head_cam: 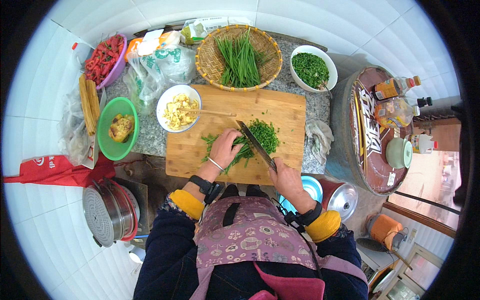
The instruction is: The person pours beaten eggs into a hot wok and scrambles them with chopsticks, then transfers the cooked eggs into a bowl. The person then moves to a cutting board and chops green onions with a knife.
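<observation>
On a wooden cutting board (183, 157), my left hand (224, 147) presses a bunch of garlic chives (243, 152) with its fingers bent over them. My right hand (287, 180) grips the handle of a dark-bladed kitchen knife (257, 144). Its blade stands on edge across the chives, close to my left fingertips. Right of the blade lies a heap of finely chopped chives (267, 134). A white bowl (164, 119) of scrambled egg (180, 108) sits at the board's left, with wooden chopsticks (213, 113) reaching out over the board.
Behind the board are a woven bamboo basket (205, 62) of whole chives and a white bowl (296, 80) of chopped greens. Left stand a green plastic basket (105, 144) and a purple basin (118, 71) of red peppers. A crumpled cloth (319, 140) lies right; bottles (393, 112) stand on a drum (343, 127).
</observation>
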`<state>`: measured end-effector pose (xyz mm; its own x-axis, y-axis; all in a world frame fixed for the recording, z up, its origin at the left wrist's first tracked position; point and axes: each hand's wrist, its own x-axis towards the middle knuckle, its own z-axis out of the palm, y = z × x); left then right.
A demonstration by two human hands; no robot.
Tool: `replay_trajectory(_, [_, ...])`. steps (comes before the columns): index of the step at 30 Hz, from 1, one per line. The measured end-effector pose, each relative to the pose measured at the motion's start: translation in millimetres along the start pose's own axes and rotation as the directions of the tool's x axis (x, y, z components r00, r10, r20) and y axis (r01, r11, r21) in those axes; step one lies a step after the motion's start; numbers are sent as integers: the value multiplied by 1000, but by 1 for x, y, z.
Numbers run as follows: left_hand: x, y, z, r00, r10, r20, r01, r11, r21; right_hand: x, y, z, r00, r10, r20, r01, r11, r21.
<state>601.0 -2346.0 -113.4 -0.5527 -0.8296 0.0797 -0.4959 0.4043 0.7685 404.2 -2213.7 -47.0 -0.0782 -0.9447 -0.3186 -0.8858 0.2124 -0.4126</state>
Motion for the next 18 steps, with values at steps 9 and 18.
replay_trajectory(9, [-6, -3, 7, 987, 23, -159, -47, 988, -148, 0, 1, 1, 999, -33, -18, 33, 999, 7])
replay_trajectory(18, [-11, 2, 7, 996, 87, -7, -87, 996, -5, 1, -3, 3, 1000, -8, 3, 8, 1000, -16])
